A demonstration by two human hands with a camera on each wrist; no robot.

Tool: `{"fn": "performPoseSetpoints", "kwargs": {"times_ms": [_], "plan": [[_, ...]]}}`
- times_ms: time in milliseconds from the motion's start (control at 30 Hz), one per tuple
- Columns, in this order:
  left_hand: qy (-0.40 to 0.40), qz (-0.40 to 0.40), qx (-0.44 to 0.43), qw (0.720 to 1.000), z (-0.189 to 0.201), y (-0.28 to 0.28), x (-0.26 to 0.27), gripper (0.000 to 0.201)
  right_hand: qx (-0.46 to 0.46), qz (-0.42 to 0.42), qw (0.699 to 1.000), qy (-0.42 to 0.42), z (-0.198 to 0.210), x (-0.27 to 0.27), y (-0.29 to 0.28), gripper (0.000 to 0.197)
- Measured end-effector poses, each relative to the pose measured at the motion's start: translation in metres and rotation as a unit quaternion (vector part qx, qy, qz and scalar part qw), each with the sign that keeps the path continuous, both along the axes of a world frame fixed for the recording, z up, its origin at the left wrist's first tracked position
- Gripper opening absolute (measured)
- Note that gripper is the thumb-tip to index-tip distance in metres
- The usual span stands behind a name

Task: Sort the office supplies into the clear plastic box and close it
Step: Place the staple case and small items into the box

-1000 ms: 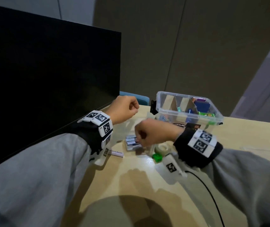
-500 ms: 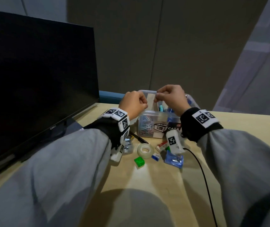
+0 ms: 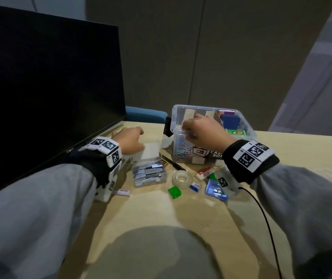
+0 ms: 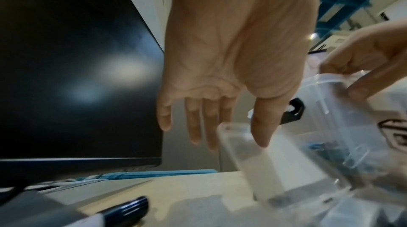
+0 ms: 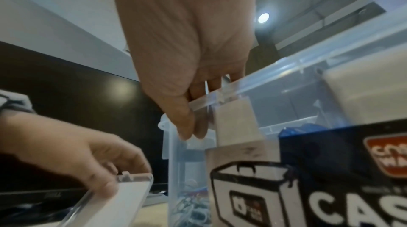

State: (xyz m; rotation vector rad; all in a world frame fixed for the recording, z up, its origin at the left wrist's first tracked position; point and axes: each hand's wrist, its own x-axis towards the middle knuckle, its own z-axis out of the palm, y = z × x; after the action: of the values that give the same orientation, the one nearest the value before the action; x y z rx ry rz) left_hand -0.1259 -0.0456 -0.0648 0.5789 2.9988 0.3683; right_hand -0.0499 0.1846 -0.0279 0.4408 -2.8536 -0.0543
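The clear plastic box stands open at the back of the desk with paper clips and coloured items inside. My right hand pinches its near-left rim, thumb outside and fingers inside. My left hand holds the raised clear lid of a small staple case, thumb in front and fingers behind. Loose on the desk lie a tape roll, a green sharpener, a white eraser, a small blue eraser, a blue stapler and a black pen.
A large black monitor fills the left side, close to my left arm. A white marker lies by my left wrist. A black cable runs from my right wrist toward me. A blue chair back shows behind the desk.
My left hand came down from the box rim to the staple case lid. My right hand shifted to the box's near-left rim. The head view tilted down.
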Motion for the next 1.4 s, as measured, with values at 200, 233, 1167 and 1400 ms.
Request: {"fn": "performPoseSetpoints", "kwargs": {"times_ms": [200,233,1167,1400], "plan": [[0.017,-0.112,0.027,0.993,0.004,-0.019,0.017,0.021,-0.048,-0.021,0.998,0.018,-0.003,0.004,-0.007,0.015],[0.015,-0.130,0.030,0.991,0.006,-0.021,0.021,0.021,-0.055,-0.023,0.998,0.015,-0.003,0.003,-0.008,0.016],[-0.086,-0.067,-0.158,0.981,-0.001,-0.053,0.040,0.042,-0.021,0.054,0.989,0.139,-0.017,0.013,-0.060,0.016],[-0.088,-0.034,-0.153,0.984,0.001,-0.059,0.038,0.041,0.084,0.010,0.984,-0.157,-0.038,-0.016,-0.107,0.033]]}}
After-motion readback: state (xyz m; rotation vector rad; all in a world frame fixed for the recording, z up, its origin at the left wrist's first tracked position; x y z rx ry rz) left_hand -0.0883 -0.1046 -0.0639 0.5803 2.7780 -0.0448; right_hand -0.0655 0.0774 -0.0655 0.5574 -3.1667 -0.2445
